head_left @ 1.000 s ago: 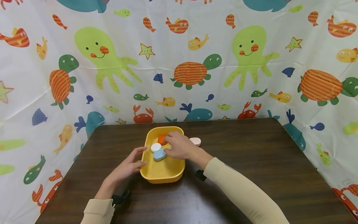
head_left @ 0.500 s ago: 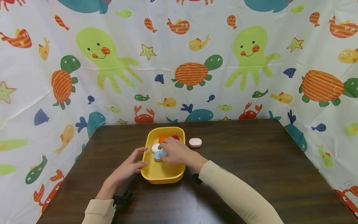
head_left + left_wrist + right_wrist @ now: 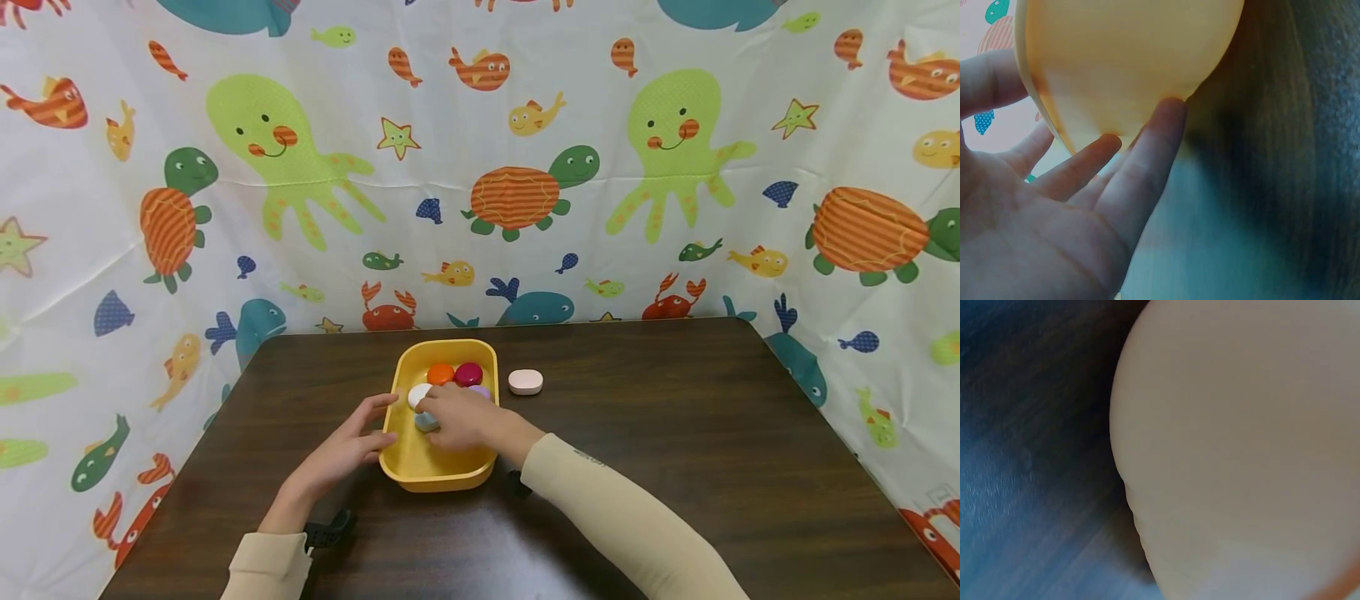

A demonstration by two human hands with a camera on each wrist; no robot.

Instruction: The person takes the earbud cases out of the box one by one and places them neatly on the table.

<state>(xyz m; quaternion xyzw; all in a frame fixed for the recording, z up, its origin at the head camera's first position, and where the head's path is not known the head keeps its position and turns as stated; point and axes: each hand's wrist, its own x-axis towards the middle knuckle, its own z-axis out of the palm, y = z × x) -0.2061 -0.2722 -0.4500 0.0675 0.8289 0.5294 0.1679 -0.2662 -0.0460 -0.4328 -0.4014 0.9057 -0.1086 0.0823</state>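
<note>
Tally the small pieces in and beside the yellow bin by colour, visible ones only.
Orange piece: 1
Magenta piece: 1
White piece: 1
Light blue piece: 1
Purple piece: 1
Pale pink piece: 1
Total: 6 visible; the right hand may hide more.

A round-cornered yellow bin stands upright near the far edge of the table, the left hand at its left side. Inside, toward its left edge, the right hand curls around a half-covered light blue piece.
</note>
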